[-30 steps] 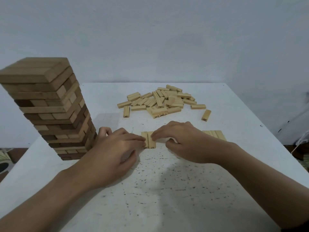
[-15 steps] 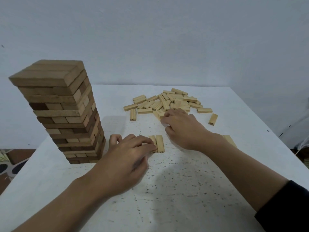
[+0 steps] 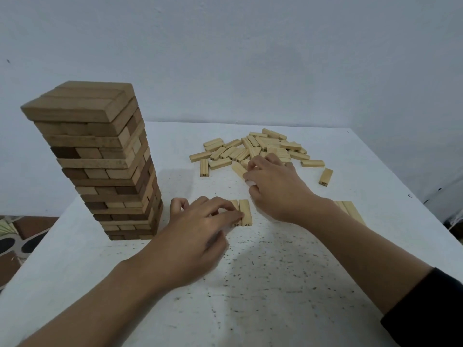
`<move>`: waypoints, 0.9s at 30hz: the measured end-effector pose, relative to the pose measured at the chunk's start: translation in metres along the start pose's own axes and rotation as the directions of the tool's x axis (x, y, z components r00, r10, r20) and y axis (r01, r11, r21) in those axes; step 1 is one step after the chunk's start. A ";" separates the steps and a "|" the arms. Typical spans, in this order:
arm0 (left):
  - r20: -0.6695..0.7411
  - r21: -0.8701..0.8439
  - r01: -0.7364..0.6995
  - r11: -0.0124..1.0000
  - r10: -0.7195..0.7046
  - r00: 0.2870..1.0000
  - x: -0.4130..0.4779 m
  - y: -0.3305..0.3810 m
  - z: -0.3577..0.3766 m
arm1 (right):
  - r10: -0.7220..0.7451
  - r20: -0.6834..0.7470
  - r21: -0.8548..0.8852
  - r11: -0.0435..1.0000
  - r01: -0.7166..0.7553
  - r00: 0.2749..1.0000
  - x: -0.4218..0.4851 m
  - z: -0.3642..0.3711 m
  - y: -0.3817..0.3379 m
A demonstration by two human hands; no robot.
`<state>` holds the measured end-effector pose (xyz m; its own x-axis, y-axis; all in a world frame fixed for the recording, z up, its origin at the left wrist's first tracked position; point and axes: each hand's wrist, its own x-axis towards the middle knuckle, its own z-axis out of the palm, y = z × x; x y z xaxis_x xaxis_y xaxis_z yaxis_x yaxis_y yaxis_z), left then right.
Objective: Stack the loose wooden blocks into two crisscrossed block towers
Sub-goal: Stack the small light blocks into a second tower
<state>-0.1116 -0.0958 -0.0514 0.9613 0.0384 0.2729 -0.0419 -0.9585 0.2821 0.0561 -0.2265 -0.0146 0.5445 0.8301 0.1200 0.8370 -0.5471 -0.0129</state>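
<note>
At loose block [image 3: 238,170] now, right hand [image 3: 275,187].

Arms of the person, head view: the left hand [image 3: 200,229] and its forearm are bare; the right hand [image 3: 278,189] and forearm are bare up to a black sleeve [image 3: 431,314].

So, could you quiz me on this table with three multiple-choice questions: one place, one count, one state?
1. The tall tower stands at the table's: A right, B left, C middle.
2. Side-by-side blocks showing at the left hand's fingertips: A two, B five, C none.
3. The right hand's fingers are: A spread flat, B curled on a block, C gripping the tower.
Answers: B, it rises by the left edge. A, two lie there, touching. B, they pinch one at the loose pile's edge.
</note>
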 end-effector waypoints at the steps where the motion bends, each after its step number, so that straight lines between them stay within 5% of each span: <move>1: 0.005 0.014 -0.005 1.000 0.005 1.000 0.000 0.000 0.000 | -0.011 -0.005 0.014 1.000 0.011 1.000 -0.004 -0.001 -0.001; 11: -0.042 0.082 -0.031 0.996 0.035 0.999 0.002 0.000 0.004 | -0.049 -0.001 0.179 0.983 0.048 0.999 -0.048 0.002 -0.004; 27: -0.046 -0.141 -0.034 0.990 0.028 0.999 -0.002 0.005 0.002 | -0.090 -0.158 0.479 0.864 0.156 0.983 -0.077 0.006 -0.001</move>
<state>-0.1130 -0.1009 -0.0522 0.9464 0.0247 0.3222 -0.1121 -0.9100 0.3992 0.0132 -0.2892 -0.0294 0.4513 0.8487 0.2759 0.8344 -0.2916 -0.4677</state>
